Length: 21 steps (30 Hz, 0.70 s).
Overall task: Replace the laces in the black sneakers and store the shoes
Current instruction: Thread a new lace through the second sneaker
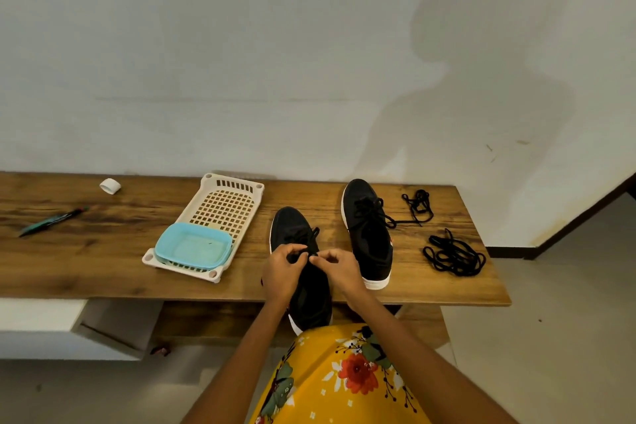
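Two black sneakers with white soles stand on the wooden table (pixel 103 265). The near sneaker (pixel 292 227) points away from me and its heel hangs over the front edge. My left hand (pixel 284 268) and my right hand (pixel 339 268) meet over its tongue, each pinching the black lace at the eyelets. The far sneaker (pixel 370 234) stands to the right, laced, with a lace end trailing right. Two loose black laces lie further right: a small bundle (pixel 418 205) at the back and a larger tangle (pixel 454 253) nearer me.
A cream plastic basket tray (pixel 223 206) lies left of the shoes with a light blue tub (pixel 194 244) in its near end. A green pen (pixel 51 220) and a white cap (pixel 110 186) lie far left. A wall stands behind the table.
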Tool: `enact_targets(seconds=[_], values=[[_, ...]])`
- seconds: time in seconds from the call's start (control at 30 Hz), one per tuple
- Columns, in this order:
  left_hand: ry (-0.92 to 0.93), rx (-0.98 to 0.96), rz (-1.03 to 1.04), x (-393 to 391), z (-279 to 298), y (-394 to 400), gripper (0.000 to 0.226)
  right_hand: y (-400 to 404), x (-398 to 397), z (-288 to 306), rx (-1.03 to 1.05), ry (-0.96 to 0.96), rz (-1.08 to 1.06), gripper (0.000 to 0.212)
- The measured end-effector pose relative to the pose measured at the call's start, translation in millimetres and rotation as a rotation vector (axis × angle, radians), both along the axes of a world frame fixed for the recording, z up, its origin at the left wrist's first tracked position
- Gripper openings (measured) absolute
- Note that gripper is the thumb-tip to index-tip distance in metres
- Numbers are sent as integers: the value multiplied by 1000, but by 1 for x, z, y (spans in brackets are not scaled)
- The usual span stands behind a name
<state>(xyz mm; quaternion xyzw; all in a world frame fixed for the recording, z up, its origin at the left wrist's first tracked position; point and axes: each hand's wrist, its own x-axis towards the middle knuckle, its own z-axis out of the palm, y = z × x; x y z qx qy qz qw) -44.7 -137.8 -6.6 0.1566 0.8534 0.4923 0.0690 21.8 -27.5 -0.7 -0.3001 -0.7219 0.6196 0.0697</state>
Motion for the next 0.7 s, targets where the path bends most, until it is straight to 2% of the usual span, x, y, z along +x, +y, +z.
enact_targets(seconds=[0.13, 0.33, 0.5, 0.6, 0.7], values=[[-2, -20, -29, -1, 0, 0, 13, -6, 3, 1, -295, 65, -102, 13], [22, -49, -96, -4, -2, -2, 14, -13, 2, -3, -555, 215, -223, 17], [40, -73, -122, -6, -5, -3, 15, 0, -4, 0, -353, 92, -128, 30], [42, -63, -132, -6, -7, -3, 15, 15, -2, -5, -339, -24, -90, 31], [50, -65, -157, -6, -6, -3, 15, 29, 1, -16, -147, -59, -69, 22]])
